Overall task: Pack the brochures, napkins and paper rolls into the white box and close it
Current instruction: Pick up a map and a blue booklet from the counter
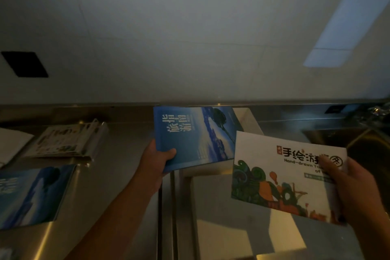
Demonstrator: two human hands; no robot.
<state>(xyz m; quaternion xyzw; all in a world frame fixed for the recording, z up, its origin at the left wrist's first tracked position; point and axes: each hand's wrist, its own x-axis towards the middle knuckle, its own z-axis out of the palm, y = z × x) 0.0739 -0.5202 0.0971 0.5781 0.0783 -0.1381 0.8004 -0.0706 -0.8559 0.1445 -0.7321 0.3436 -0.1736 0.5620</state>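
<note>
Now left hand [157, 161] grips blue brochure [196, 135], right hand [356, 186] white brochure [285, 177].

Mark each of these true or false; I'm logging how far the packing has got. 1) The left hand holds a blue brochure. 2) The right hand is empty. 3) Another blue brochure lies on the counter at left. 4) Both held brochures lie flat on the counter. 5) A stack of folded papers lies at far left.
1) True: the left hand grips the blue brochure at its edge.
2) False: the right hand holds a white brochure with a colourful drawing.
3) True: a second blue brochure lies on the steel counter.
4) False: both are held up in the hands.
5) True: the folded papers lie there.
</note>
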